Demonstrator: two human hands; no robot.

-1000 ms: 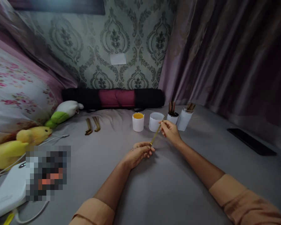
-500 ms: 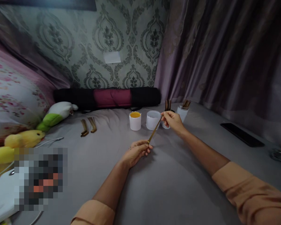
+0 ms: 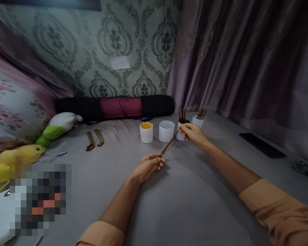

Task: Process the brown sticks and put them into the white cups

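Observation:
A thin golden-brown stick (image 3: 168,144) runs at a slant between my hands; its exact kind is unclear. My left hand (image 3: 149,166) pinches the lower end, where a shiny gold spot shows. At the upper end, the fingertips of my right hand (image 3: 194,134) are closed on it. Behind it stand a white pot with yellow contents (image 3: 146,135) and a pale open tub (image 3: 166,134). My right hand partly covers a dark-topped white jar (image 3: 180,134) with brown sticks in it. Further right is a clear-rimmed jar (image 3: 198,121) holding more brown sticks.
Two bundles of bent golden-brown stems (image 3: 90,141) lie on the grey sheet (image 3: 184,212). Plush toys (image 3: 58,128) and a cable are at left, near a blurred patch. A black phone (image 3: 261,145) lies at right. A black and maroon roll (image 3: 120,107) lines the wall.
The view has shifted slightly, so the surroundings sit a little further left. My right hand has moved slightly right and away from the pale tub; both hands still grip the stick.

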